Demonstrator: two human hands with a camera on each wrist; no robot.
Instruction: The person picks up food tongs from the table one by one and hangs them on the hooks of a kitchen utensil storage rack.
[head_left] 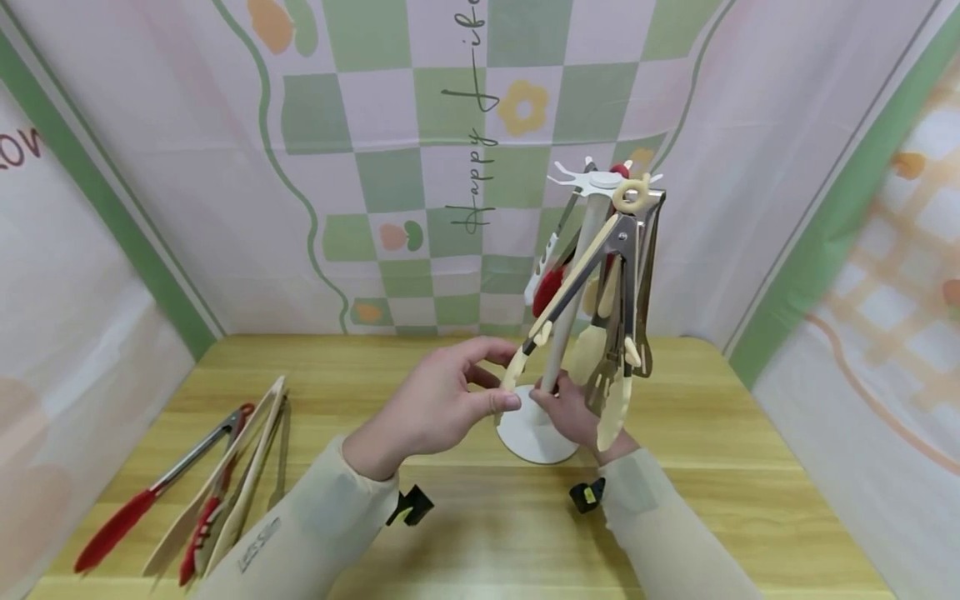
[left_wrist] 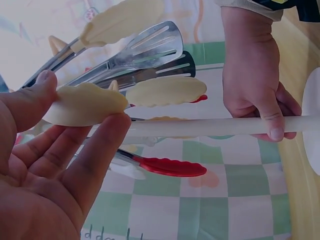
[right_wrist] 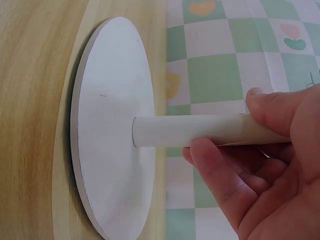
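Watching this from a few steps back, I saw the left hand (head_left: pixel 442 400) pinching one cream head (left_wrist: pixel 82 105) of the cream-tipped tongs (head_left: pixel 572 293), thumb one side, fingers the other, spread only about as wide as that head. The right hand (head_left: pixel 572 417) was wrapped around the white stand (head_left: pixel 556 360) low down, just right of the pinch and above the round base (head_left: pixel 528 442). The tongs ran up and right from the pinch, their ring (head_left: pixel 632 195) up by the hooks (head_left: pixel 573 179); couldn't tell if it was properly seated. My worry: a hard tug could've popped that ring loose, and a slack right hand could've let the top-heavy stand tip. The free leg might've knocked the slotted utensil (left_wrist: pixel 157 45) too. As for direction: ring end up, heads down, long axis steep, legs splayed like an upside-down V. The pinched leg slanted into the left hand; the other dropped nearly plumb by the right wrist.
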